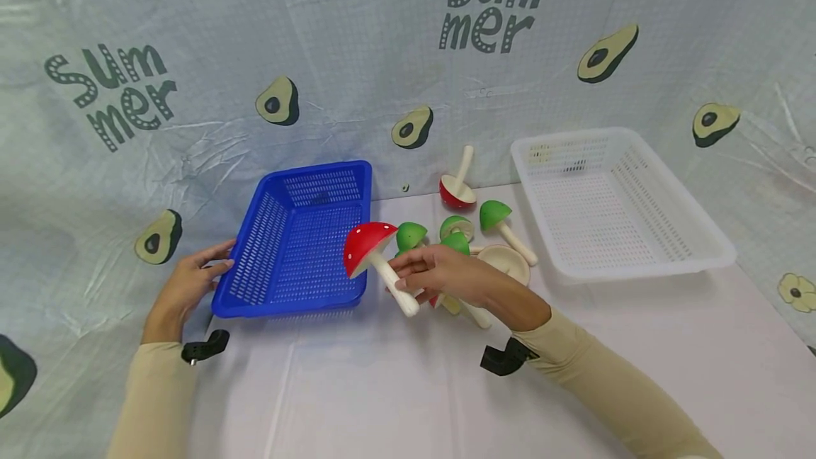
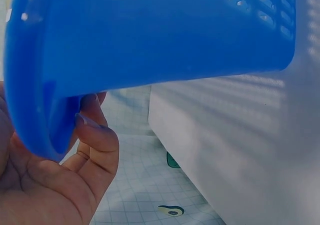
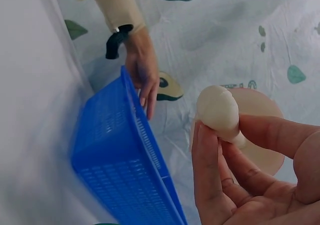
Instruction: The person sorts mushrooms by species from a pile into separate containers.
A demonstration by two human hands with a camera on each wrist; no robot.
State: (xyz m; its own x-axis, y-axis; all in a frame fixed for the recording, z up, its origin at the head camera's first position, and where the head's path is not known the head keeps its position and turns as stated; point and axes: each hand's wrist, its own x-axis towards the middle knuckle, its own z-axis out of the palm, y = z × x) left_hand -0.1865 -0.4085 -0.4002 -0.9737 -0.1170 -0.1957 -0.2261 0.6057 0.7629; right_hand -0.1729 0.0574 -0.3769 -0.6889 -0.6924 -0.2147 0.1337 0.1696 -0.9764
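Note:
My right hand pinches the white stem of a red-capped toy mushroom, raised above the table beside the blue basket. The right wrist view shows the stem's rounded end between thumb and fingers, with the cap behind it. At the basket's left rim, my left hand holds on, its fingers curled under the edge in the left wrist view. Behind the right hand lies a pile of toy mushrooms with green caps and red ones, partly hidden by that hand.
A white basket stands at the right. One red-capped mushroom lies cap down near the back, its stem pointing up. A patterned cloth hangs behind the white table.

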